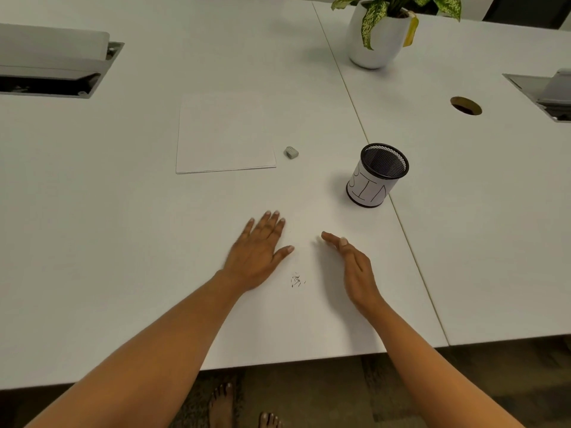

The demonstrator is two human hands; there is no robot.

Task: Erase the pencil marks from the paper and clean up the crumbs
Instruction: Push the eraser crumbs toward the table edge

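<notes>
Crumbs (297, 280) on table (123, 211) between flat spread left hand (256, 254) and edge-on, straight-fingered right hand (352, 267); mesh cup (378, 176) apart.

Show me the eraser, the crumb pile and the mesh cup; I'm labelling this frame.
eraser (291, 152), head view, its top face.
crumb pile (296, 280), head view, middle of the specks.
mesh cup (370, 188), head view, its paper label.

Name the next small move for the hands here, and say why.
Probably sweep the right hand, standing on edge, leftward to push the crumbs toward the flat left hand. The crumbs lie between both hands, and the paper looks blank already.
</notes>
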